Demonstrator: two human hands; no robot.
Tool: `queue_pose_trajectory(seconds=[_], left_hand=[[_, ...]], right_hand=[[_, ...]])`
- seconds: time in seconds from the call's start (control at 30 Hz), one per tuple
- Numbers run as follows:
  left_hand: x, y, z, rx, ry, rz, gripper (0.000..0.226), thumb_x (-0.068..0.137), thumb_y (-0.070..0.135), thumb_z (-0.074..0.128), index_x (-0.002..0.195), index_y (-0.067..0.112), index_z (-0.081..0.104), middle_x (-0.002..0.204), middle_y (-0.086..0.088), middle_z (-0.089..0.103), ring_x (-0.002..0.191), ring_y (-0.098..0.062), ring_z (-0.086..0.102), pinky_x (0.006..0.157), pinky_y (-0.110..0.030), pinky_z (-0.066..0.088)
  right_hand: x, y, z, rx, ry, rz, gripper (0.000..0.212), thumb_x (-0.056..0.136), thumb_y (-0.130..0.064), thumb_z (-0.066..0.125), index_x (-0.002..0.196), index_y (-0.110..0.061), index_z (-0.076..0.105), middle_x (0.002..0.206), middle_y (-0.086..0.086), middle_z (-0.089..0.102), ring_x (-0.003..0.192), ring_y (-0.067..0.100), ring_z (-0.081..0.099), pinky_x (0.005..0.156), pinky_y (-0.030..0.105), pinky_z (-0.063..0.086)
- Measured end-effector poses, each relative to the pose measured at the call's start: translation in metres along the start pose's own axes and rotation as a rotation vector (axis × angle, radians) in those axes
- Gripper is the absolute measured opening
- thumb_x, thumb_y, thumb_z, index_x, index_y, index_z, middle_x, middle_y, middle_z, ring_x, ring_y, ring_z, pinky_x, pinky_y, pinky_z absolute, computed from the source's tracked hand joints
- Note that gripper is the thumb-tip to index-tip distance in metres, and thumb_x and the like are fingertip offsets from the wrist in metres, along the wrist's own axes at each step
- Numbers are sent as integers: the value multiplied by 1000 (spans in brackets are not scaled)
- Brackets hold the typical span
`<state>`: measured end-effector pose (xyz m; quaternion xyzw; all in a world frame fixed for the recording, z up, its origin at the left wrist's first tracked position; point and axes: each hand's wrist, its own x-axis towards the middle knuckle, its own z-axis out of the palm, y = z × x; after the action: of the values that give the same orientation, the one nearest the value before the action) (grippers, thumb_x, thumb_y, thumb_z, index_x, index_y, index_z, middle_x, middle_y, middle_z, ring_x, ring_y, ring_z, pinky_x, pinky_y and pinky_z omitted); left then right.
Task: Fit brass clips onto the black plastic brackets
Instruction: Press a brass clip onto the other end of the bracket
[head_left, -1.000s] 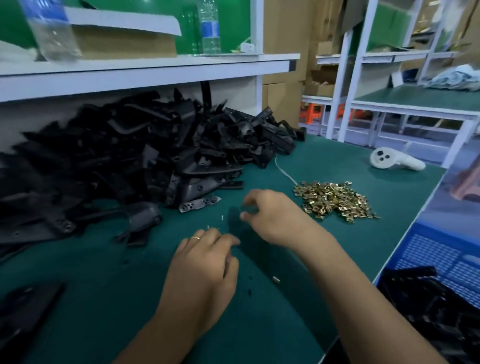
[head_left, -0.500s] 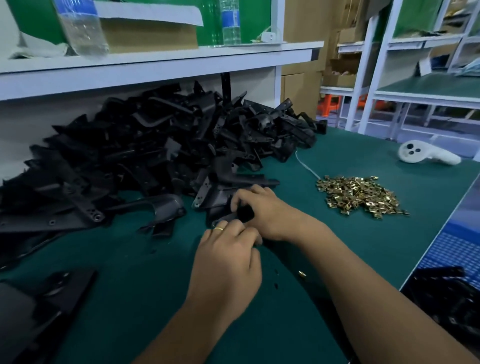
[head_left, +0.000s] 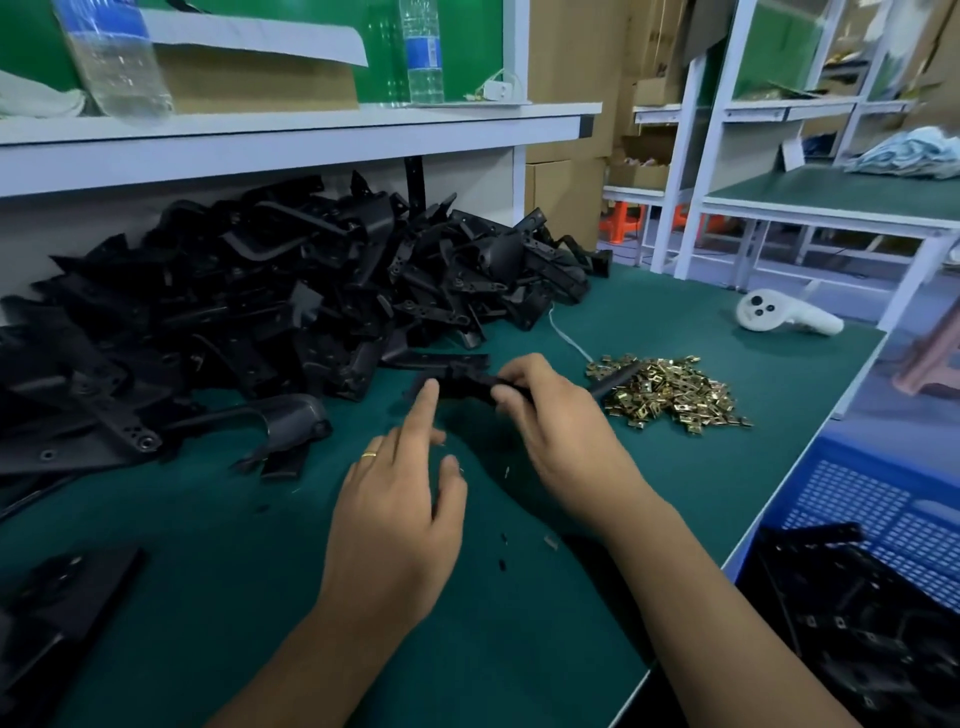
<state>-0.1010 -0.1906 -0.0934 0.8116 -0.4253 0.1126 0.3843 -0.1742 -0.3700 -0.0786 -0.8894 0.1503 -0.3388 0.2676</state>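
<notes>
The right hand (head_left: 561, 431) gripped a black plastic bracket (head_left: 467, 384), fingers curled round its middle, holding it just above the worktop (head_left: 208, 545). The left hand (head_left: 400, 514) was open, its fingers loosely spread, the forefinger tip touching the near end of that bracket; it carried no clip that could be seen.

In the head view, the one view there was, the pile of brass clips (head_left: 670, 389) served as the landmark. The held bracket sat just to the left of it, one thin end reaching over the pile's near edge. Well to the left of the clips, and behind the hands, lay the large heap of black brackets (head_left: 234, 312) under the shelf. To the right of the clips and nearer the camera stood a blue crate (head_left: 883, 499) beside the worktop, with dark parts inside; whether those were finished ones could not be told.

As a judgement, the task was far from done: this bracket showed no brass on it, a clip had yet to be picked, and the heap looked mostly untouched.
</notes>
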Motion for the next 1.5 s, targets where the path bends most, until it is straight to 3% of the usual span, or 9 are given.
queue_pose_trajectory(seconds=[0.17,0.37,0.47,0.6,0.77,1.0,1.13,1.43,1.5], left_hand=[[0,0,2,46,-73,52,67,102,42,46,162,37,16,138,18,51,128,-4,43,112,-31,39],[4,0,1,74,12,99,66,102,39,53,160,27,25,154,8,37,145,-14,31,118,-27,23],[2,-3,1,-41,-71,89,51,99,44,43,149,43,36,125,25,53,117,-5,51,97,-38,46],[-3,-4,-1,-183,-204,116,31,98,43,49,125,57,44,94,21,65,75,-7,61,59,-33,47],[-2,-3,0,-132,-67,149,38,100,10,53,119,43,53,96,25,57,73,0,57,55,-17,37],[0,-6,0,-310,66,-46,26,87,56,46,112,53,46,78,13,46,69,-13,50,58,-33,38],[1,-4,0,-359,34,10,38,85,59,56,119,45,47,83,8,49,75,-16,54,65,-37,44],[3,3,-5,-335,42,21,23,81,48,49,103,46,45,89,18,52,81,-8,54,68,-40,44],[3,6,-7,-211,58,72,15,82,54,52,93,48,43,92,24,54,88,-2,50,77,-41,44]], right_hand=[[5,6,-5,505,339,146,22,112,-30,37,113,-14,53,98,1,69,91,15,71,86,39,59],[-11,-3,5,417,334,107,14,110,-28,44,102,-24,55,82,-12,56,74,8,50,71,35,45],[-18,-12,7,533,253,62,12,110,-26,46,104,-22,56,86,1,57,80,24,53,75,42,46],[-23,-11,-4,734,113,28,17,108,-24,50,109,-15,64,105,8,71,100,27,65,91,44,51],[-16,32,-29,109,237,223,12,102,-27,60,97,-24,70,93,-7,65,97,20,62,88,43,50],[17,40,-14,-483,-145,237,64,88,-54,67,140,-23,49,130,-1,50,123,26,53,90,43,53],[27,30,-5,-611,-167,135,43,93,-34,60,134,-24,55,120,-1,55,113,28,62,78,42,56],[24,25,8,-161,-366,4,64,88,11,45,146,-15,56,148,5,57,136,21,50,113,14,30],[20,24,2,-82,-246,57,58,89,11,45,140,-14,60,140,6,60,130,23,55,112,23,39]])
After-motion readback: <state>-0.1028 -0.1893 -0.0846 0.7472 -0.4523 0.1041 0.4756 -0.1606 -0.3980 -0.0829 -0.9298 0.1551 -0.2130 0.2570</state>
